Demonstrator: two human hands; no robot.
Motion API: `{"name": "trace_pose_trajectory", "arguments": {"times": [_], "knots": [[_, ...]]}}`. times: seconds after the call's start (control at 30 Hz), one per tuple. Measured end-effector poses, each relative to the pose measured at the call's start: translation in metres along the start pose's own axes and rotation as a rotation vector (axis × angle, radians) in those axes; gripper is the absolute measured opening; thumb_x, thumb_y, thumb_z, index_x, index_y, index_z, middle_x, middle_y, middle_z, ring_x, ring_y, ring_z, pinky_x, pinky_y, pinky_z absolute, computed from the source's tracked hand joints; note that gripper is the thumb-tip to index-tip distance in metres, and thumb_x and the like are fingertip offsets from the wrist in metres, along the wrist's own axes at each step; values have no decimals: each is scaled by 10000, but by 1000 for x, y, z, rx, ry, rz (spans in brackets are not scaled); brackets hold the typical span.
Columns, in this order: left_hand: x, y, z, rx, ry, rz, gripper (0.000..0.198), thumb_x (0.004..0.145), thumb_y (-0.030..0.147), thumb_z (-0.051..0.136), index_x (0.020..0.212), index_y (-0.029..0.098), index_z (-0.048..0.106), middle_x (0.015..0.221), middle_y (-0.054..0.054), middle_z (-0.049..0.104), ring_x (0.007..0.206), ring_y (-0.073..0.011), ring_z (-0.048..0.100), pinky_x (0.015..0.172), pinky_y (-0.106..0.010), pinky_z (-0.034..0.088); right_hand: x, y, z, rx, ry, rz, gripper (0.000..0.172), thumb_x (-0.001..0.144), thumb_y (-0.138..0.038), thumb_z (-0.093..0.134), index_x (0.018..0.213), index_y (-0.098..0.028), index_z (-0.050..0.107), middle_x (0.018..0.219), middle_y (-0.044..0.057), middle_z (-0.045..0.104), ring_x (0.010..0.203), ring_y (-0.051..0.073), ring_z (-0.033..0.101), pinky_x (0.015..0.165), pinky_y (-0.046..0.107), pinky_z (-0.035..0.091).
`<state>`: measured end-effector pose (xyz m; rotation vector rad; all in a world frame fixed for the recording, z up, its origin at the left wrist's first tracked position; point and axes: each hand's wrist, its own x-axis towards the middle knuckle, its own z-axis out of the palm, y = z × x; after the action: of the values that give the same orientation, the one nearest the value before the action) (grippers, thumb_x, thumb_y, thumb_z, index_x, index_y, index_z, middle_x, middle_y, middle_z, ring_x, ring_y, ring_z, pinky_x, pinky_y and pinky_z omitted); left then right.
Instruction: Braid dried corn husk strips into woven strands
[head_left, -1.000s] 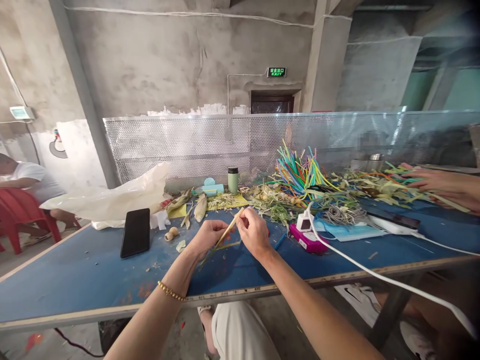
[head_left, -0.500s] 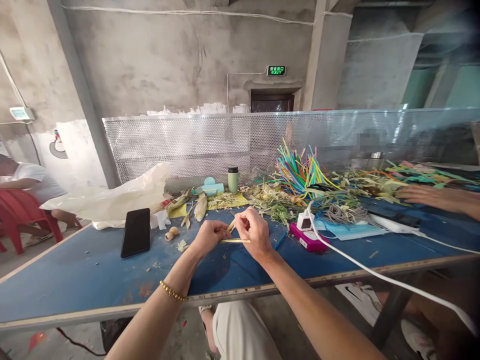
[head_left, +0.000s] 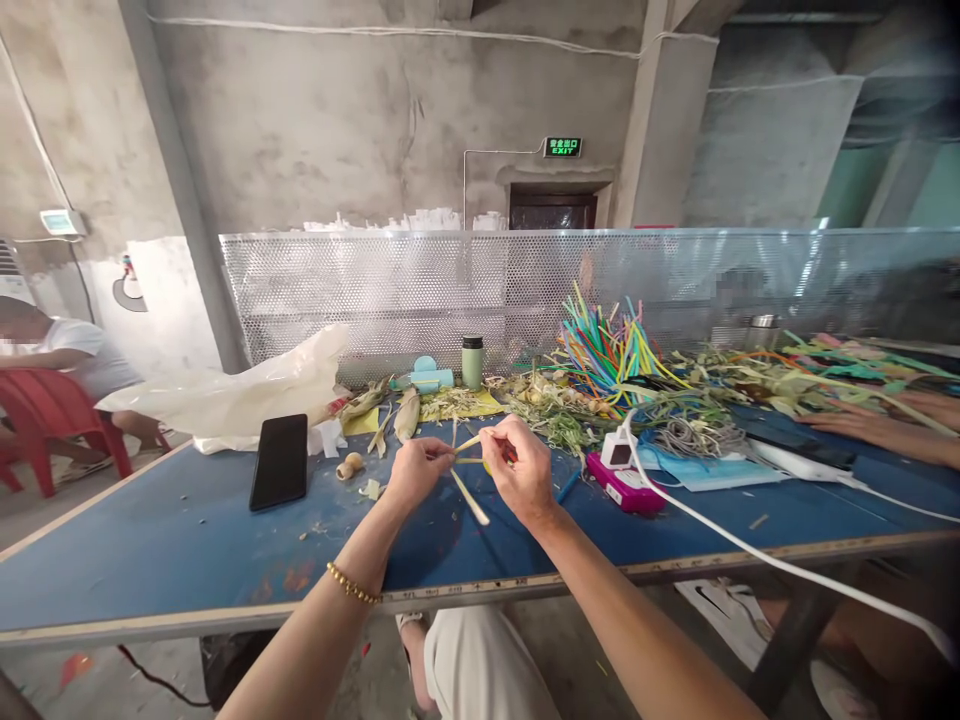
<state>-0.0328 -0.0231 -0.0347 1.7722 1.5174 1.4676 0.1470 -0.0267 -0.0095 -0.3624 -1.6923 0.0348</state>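
My left hand (head_left: 417,472) is closed in a pinch on several narrow, pale yellow husk strips (head_left: 470,498) where they cross. One strip slants down to the right from its fingertips, over the blue table. My right hand (head_left: 519,468) is closed too, its thumb and forefinger pinching the end of another strip that runs from the left hand. Both hands are held above the table's front part, a short gap apart. Behind them lie a dry corn husk (head_left: 406,415) and a heap of green and yellow husk shreds (head_left: 562,418).
A black phone (head_left: 279,462) and a plastic bag (head_left: 240,395) lie left. Behind stand a green bottle (head_left: 472,362) and colourful pipe-cleaner-like stems (head_left: 606,350). A magenta box (head_left: 626,484) with a charger (head_left: 618,449) and white cable sits right. A co-worker's hand (head_left: 855,425) reaches in at far right.
My right hand has opened a slightly wider gap from the left. A strip now points down to the right between the hands. The view has shifted slightly; the co-worker's hands moved.
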Motion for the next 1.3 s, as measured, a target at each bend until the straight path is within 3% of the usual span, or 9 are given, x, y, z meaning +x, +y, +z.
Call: {"name": "trace_pose_trajectory", "arguments": {"times": [0.27,0.5,0.67,0.8,0.93,1.0,1.03,1.2,1.3], "knots": [[-4,11,-1,-90,16,67,156,711,204,609,809,159,723,561,-3,637,547,-144,571,574,-249,416,-2,-24,0,42,-52,-93,98,900,-108,568,852,-193,564,718,-1,513,591,105,465,539,232,391],[-2,17,-3,-137,99,96,91,669,244,649,682,155,663,552,18,578,529,-114,496,509,-226,349,-12,-51,22,-24,-202,-252,69,914,-127,556,869,-177,572,741,33,574,656,134,544,603,258,446],[2,19,-8,-371,96,82,169,670,307,686,743,160,647,588,4,608,547,-134,558,533,-240,408,-20,-72,41,-139,-458,-499,193,923,-98,479,773,-186,564,689,31,582,623,146,548,572,279,442],[-2,28,-10,-384,160,173,147,714,299,682,765,162,661,651,-9,626,596,-130,550,566,-240,403,-7,-101,17,1,-515,-554,141,902,-131,550,801,-219,590,704,18,625,637,147,585,579,288,481],[-8,37,-10,-365,202,220,108,744,257,658,788,161,680,713,-19,644,641,-130,533,602,-244,403,48,-103,-32,110,-170,-304,86,921,-189,580,966,-239,633,780,15,667,697,143,630,640,295,521],[-11,40,-11,-346,189,258,100,750,242,656,795,160,691,747,-26,662,691,-138,551,650,-250,418,76,-81,-43,130,24,-38,153,975,-264,500,930,-224,641,727,15,635,585,118,582,550,280,484],[-12,41,-11,-348,175,265,101,751,242,661,798,159,695,762,-30,670,714,-143,562,670,-252,424,87,-66,-43,139,14,62,186,972,-312,509,902,-205,645,707,15,628,537,107,556,503,267,454],[-14,42,-9,-507,19,152,171,742,303,728,823,157,696,785,-42,683,727,-149,587,662,-253,431,94,7,-13,246,-590,548,366,851,-485,645,751,-133,664,611,14,603,466,89,504,433,236,392],[-15,42,-9,-669,-40,95,202,715,314,764,810,157,681,767,-36,672,715,-142,586,677,-256,437,84,22,-1,518,-725,618,337,816,-466,687,825,-128,689,628,-6,607,473,66,465,444,211,358]]}}
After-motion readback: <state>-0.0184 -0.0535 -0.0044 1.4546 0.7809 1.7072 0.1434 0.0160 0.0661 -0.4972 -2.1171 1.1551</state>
